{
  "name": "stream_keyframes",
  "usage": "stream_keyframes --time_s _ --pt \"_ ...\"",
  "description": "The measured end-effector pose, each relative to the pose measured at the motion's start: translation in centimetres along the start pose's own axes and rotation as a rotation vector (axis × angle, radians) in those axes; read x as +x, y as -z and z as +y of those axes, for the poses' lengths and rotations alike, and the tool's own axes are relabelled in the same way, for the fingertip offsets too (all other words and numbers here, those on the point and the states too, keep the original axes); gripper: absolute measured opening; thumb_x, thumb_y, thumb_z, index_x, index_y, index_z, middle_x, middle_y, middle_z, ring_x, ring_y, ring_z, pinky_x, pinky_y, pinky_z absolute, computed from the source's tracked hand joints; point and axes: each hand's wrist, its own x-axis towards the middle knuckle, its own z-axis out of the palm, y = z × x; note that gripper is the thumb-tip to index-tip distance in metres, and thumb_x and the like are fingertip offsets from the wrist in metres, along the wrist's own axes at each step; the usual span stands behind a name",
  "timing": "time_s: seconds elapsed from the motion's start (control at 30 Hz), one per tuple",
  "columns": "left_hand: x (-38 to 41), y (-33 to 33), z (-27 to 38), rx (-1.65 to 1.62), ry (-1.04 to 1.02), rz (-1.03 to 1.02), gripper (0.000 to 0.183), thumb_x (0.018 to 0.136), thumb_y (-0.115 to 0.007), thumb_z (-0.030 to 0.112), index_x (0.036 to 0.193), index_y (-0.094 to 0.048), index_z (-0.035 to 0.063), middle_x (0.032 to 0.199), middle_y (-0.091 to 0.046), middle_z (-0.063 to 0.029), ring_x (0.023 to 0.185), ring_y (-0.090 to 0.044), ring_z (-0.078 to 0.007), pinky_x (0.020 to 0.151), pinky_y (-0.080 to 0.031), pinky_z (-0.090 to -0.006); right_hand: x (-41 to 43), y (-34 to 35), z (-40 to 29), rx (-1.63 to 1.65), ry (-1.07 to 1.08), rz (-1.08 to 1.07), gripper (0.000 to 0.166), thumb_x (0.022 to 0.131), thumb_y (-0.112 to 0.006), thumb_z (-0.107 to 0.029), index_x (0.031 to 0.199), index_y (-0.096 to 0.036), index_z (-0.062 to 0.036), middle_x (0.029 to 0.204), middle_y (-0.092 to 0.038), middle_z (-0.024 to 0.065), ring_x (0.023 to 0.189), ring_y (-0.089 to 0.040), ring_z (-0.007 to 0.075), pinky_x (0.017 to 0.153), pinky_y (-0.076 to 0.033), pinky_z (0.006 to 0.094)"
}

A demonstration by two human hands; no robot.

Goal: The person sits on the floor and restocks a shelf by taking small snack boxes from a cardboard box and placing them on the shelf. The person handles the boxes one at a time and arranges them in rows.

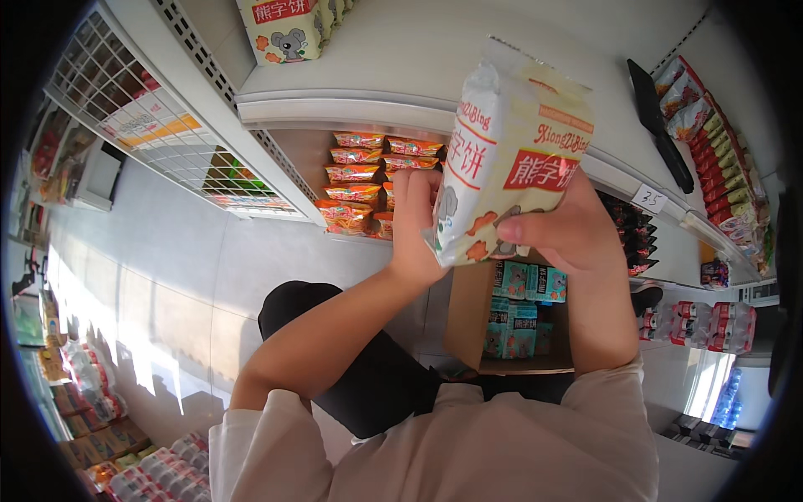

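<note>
A cream and white cookie bag [502, 163] with koala pictures is held up before me, tilted, above the edge of the shelf. My right hand [564, 232] grips its right side, the thumb lying across the front. At the bag's left side my left hand [414, 213] curls its fingers against it; the fingertips are hidden behind the bag. Under my hands, an open cardboard box [467, 314] on the floor holds several teal cookie packs [514, 326]. A similar cream bag [287, 34] stands at the far left of the white shelf [389, 56].
Orange snack packs [354, 176] and dark packs [633, 235] sit on the lower shelf. A black-handled flat tool [659, 125] lies on the upper shelf, near red snack packs [715, 169]. A wire mesh panel [157, 113] flanks the left. Shrink-wrapped bottles [696, 323] stand at right.
</note>
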Motion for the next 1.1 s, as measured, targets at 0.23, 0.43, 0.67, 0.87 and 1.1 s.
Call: stream_keyframes --time_s 0.23,0.43,0.67,0.87,1.1 --pt "2.4 1.4 3.3 0.663 -0.591 -0.024 0.069 0.077 -0.071 0.010 0.142 -0.049 0.0022 0.152 -0.036 -0.0272 0.141 -0.036 -0.0478 0.114 -0.024 -0.0635 11.5 -2.4 -5.3 -0.372 0.373 -0.001 0.056 0.081 -0.077 0.007 0.133 -0.058 -0.0008 0.124 -0.070 0.0106 0.109 -0.070 0.0216 0.093 -0.058 0.0378" --pt "2.4 0.8 1.5 0.847 -0.515 -0.101 0.086 0.077 -0.067 0.016 0.157 -0.039 0.0041 0.165 -0.020 -0.0302 0.155 -0.017 -0.0518 0.120 -0.008 -0.0713 19.1 -6.0 -2.0 -0.796 0.545 0.094 0.060 0.076 -0.085 -0.018 0.126 -0.059 0.0013 0.117 -0.073 0.0219 0.111 -0.072 0.0315 0.097 -0.055 0.0382" --pt "2.1 0.9 2.0 0.866 -0.482 -0.138 0.084 0.077 -0.066 0.014 0.156 -0.041 0.0048 0.166 -0.019 -0.0303 0.155 -0.016 -0.0516 0.119 -0.008 -0.0711 20.2 -10.2 -2.5 -0.872 0.606 -0.021 0.061 0.080 -0.083 -0.019 0.128 -0.054 0.0029 0.119 -0.072 0.0239 0.114 -0.070 0.0366 0.099 -0.055 0.0397" --pt "1.9 0.7 2.2 0.855 -0.459 -0.135 0.081 0.077 -0.066 0.016 0.155 -0.044 0.0073 0.167 -0.019 -0.0287 0.156 -0.015 -0.0516 0.118 -0.011 -0.0720 18.7 -10.6 -3.6 -1.005 0.432 -0.067 0.070 0.081 -0.084 -0.025 0.136 -0.052 0.0033 0.113 -0.075 0.0226 0.106 -0.073 0.0360 0.097 -0.056 0.0409" --pt "1.9 0.6 2.4 0.860 -0.442 -0.150 0.074 0.078 -0.068 0.017 0.149 -0.049 0.0068 0.164 -0.021 -0.0291 0.154 -0.014 -0.0540 0.116 -0.012 -0.0745 21.3 -10.3 -1.9 -1.052 0.579 -0.083 0.052 0.076 -0.087 -0.024 0.115 -0.068 0.0043 0.101 -0.077 0.0178 0.094 -0.075 0.0292 0.086 -0.059 0.0370"
